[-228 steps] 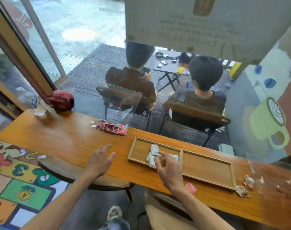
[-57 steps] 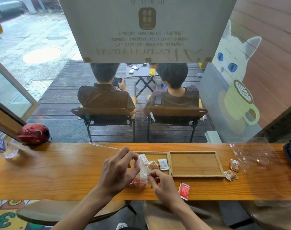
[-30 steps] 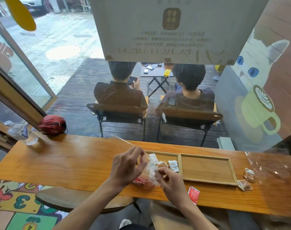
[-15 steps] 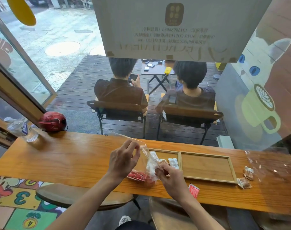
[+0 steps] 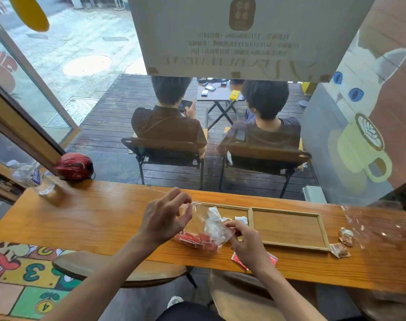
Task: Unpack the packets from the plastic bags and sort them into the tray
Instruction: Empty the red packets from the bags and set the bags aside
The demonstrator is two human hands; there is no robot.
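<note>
Wooden worktop runs along a window. Far left end: red helmet against the glass, clear water bottle beside it at the left edge. Right end: empty clear plastic bag lying flat, two brown packets between it and the tray's right side. One red packet at the near edge, partly hidden under the right wrist.

Two-compartment wooden tray sits mid-worktop. Right compartment bare. Left compartment holds white packets, partly screened by the bag and the right hand.

Clear bag of red packets rests on the worktop just left of the tray, its top lifted. Left hand pinches the bag's upper left edge, thumb and forefinger closed on the film. Right hand grips the bag's right edge, fingers closed.

Against half a second ago: hands in much the same hold, bag mouth spread slightly wider; tray contents unchanged.
</note>
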